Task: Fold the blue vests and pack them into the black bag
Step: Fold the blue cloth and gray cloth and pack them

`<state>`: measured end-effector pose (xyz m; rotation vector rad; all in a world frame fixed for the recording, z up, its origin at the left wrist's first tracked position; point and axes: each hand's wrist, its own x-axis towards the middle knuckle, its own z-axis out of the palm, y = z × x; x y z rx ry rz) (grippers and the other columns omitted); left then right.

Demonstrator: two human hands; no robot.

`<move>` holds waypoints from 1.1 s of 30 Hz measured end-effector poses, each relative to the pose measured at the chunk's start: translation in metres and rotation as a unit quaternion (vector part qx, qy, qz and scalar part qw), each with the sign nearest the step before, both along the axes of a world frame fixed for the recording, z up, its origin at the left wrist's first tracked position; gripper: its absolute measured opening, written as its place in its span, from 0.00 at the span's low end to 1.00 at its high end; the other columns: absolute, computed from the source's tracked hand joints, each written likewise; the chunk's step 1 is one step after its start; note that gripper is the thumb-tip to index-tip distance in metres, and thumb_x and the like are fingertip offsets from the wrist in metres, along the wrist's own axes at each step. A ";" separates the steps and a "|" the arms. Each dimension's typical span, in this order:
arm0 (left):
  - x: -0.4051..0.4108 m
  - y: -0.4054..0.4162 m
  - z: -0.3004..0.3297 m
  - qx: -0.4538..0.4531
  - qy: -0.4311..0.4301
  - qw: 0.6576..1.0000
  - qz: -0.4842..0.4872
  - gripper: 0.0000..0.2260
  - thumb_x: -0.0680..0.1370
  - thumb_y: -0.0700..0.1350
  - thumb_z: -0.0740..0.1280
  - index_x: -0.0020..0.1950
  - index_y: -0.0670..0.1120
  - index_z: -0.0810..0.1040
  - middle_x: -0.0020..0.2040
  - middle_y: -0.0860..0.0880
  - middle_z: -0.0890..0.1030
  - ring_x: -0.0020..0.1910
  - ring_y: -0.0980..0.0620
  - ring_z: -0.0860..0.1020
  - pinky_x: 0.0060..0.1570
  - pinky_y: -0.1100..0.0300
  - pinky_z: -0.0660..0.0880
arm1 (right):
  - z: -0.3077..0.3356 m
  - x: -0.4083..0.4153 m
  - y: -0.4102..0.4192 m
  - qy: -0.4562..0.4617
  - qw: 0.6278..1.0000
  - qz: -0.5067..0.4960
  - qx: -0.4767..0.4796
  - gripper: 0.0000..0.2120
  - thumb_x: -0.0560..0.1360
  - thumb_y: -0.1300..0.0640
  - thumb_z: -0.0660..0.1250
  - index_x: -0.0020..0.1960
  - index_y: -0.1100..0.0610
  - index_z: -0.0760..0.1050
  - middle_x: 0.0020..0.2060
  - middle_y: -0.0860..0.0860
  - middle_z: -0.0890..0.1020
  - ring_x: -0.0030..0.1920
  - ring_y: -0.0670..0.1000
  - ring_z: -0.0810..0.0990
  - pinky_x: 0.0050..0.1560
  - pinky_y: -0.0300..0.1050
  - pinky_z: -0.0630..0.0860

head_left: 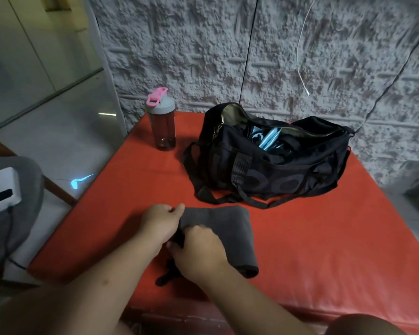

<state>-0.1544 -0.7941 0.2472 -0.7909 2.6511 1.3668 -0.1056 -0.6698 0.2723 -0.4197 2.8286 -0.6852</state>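
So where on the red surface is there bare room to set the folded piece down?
Bare red surface right of the dark garment, below the black bag; also left, below the bottle. Crowded between garment and bag straps.

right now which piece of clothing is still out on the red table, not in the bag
The dark grey folded garment, gripped at its left edge by both hands, left and right. The light blue fabric already sits inside the open black bag.

A rough grey wall (264, 56) with raised bands backs a red table (324, 238). A black cord (248, 49) and a white cable (300, 56) hang down it. Left lies a pale glossy floor (65, 141) (catching a light's reflection), beside a grey chair (22, 213).
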 end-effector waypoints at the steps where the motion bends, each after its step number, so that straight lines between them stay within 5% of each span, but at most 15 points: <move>1: 0.001 0.001 -0.001 0.013 -0.007 1.000 -0.003 0.10 0.78 0.50 0.72 0.39 0.47 0.80 0.42 0.44 0.84 0.46 0.42 0.83 0.52 0.48 0.80 | 0.001 -0.001 0.003 0.001 1.000 0.024 -0.008 0.17 0.78 0.43 0.65 0.58 0.53 0.81 0.52 0.55 0.83 0.53 0.59 0.82 0.47 0.49 0.76; 4: 0.003 0.000 -0.002 -0.021 -0.025 0.999 -0.015 0.06 0.71 0.42 0.77 0.43 0.49 0.81 0.40 0.49 0.84 0.44 0.45 0.84 0.50 0.51 0.81 | 0.006 -0.010 0.024 0.092 0.994 0.009 -0.051 0.15 0.78 0.47 0.61 0.54 0.51 0.83 0.48 0.51 0.85 0.50 0.56 0.82 0.45 0.47 0.75; 7: 0.006 0.002 0.002 -0.059 -0.016 0.997 -0.036 0.12 0.72 0.42 0.75 0.54 0.48 0.81 0.46 0.47 0.84 0.48 0.45 0.83 0.52 0.55 0.79 | -0.002 -0.023 0.052 0.195 0.980 -0.030 -0.037 0.20 0.77 0.49 0.59 0.65 0.53 0.79 0.62 0.52 0.81 0.64 0.56 0.77 0.65 0.48 0.73; 9: 0.006 0.004 0.000 -0.106 -0.005 0.992 -0.063 0.18 0.74 0.41 0.75 0.63 0.48 0.79 0.48 0.46 0.84 0.51 0.45 0.83 0.56 0.56 0.78 | -0.019 -0.022 0.071 0.107 0.992 0.009 0.065 0.31 0.81 0.43 0.53 0.81 0.53 0.60 0.80 0.52 0.62 0.80 0.55 0.56 0.79 0.54 0.55; 11: 0.009 0.005 0.000 -0.141 0.006 0.988 -0.071 0.19 0.75 0.40 0.73 0.66 0.48 0.77 0.47 0.46 0.84 0.51 0.45 0.83 0.56 0.55 0.78 | -0.036 -0.016 0.086 0.017 0.988 0.045 0.150 0.38 0.76 0.34 0.37 0.83 0.47 0.42 0.83 0.46 0.43 0.81 0.48 0.37 0.79 0.60 0.40; 14: 0.012 0.008 0.000 -0.155 0.016 0.985 -0.070 0.20 0.76 0.39 0.71 0.68 0.48 0.76 0.47 0.47 0.83 0.52 0.45 0.82 0.56 0.55 0.78 | -0.046 -0.009 0.099 0.001 0.988 0.046 0.147 0.40 0.74 0.31 0.31 0.82 0.45 0.36 0.81 0.43 0.37 0.79 0.45 0.31 0.79 0.58 0.36; 17: 0.015 0.013 0.002 -0.171 0.025 0.981 -0.084 0.22 0.77 0.39 0.69 0.71 0.50 0.73 0.54 0.46 0.82 0.57 0.45 0.81 0.58 0.54 0.78 | -0.042 -0.008 0.105 0.007 0.996 0.013 0.087 0.33 0.83 0.37 0.48 0.83 0.48 0.44 0.82 0.46 0.42 0.81 0.48 0.37 0.81 0.54 0.41; 19: 0.019 0.017 0.005 -0.208 0.040 0.972 -0.104 0.25 0.78 0.42 0.68 0.74 0.52 0.70 0.62 0.45 0.78 0.63 0.43 0.76 0.63 0.52 0.75 | -0.035 -0.011 0.109 0.031 0.996 -0.089 0.003 0.30 0.83 0.43 0.56 0.82 0.54 0.55 0.81 0.53 0.56 0.81 0.54 0.52 0.80 0.50 0.53; 22: 0.032 0.028 0.012 -0.300 0.122 0.932 -0.162 0.24 0.78 0.49 0.68 0.74 0.57 0.70 0.71 0.45 0.71 0.70 0.43 0.68 0.67 0.49 0.69 | -0.021 -0.019 0.118 0.043 0.973 -0.222 0.041 0.21 0.81 0.44 0.59 0.67 0.57 0.74 0.64 0.57 0.79 0.66 0.60 0.74 0.63 0.51 0.71; 24: 0.042 0.038 0.012 -0.317 0.127 0.904 -0.258 0.23 0.80 0.56 0.64 0.75 0.62 0.67 0.79 0.48 0.62 0.78 0.45 0.58 0.73 0.46 0.63 | -0.012 -0.020 0.120 -0.008 0.968 -0.234 0.095 0.20 0.79 0.42 0.62 0.57 0.57 0.77 0.57 0.57 0.82 0.60 0.61 0.78 0.55 0.49 0.74; 28: 0.053 0.048 -0.004 -0.339 -0.012 0.841 -0.422 0.25 0.81 0.66 0.45 0.77 0.71 0.40 0.82 0.55 0.36 0.79 0.46 0.30 0.75 0.34 0.37 | -0.013 -0.024 0.117 -0.085 0.962 -0.249 0.076 0.18 0.77 0.44 0.66 0.55 0.59 0.78 0.56 0.58 0.83 0.59 0.60 0.81 0.51 0.47 0.75; 30: 0.052 0.050 -0.008 -0.355 -0.029 0.828 -0.434 0.28 0.75 0.68 0.36 0.76 0.72 0.35 0.81 0.55 0.33 0.77 0.46 0.27 0.73 0.32 0.34 | -0.014 -0.027 0.116 -0.091 0.959 -0.260 0.067 0.16 0.76 0.48 0.65 0.54 0.59 0.79 0.56 0.58 0.84 0.59 0.60 0.81 0.49 0.46 0.75; 33: 0.049 0.053 -0.007 -0.305 -0.008 0.844 -0.440 0.25 0.82 0.65 0.44 0.78 0.70 0.40 0.81 0.56 0.35 0.77 0.50 0.27 0.76 0.37 0.34 | -0.009 -0.033 0.128 -0.095 0.953 -0.281 0.054 0.15 0.75 0.49 0.66 0.53 0.60 0.79 0.54 0.59 0.84 0.57 0.61 0.82 0.46 0.45 0.72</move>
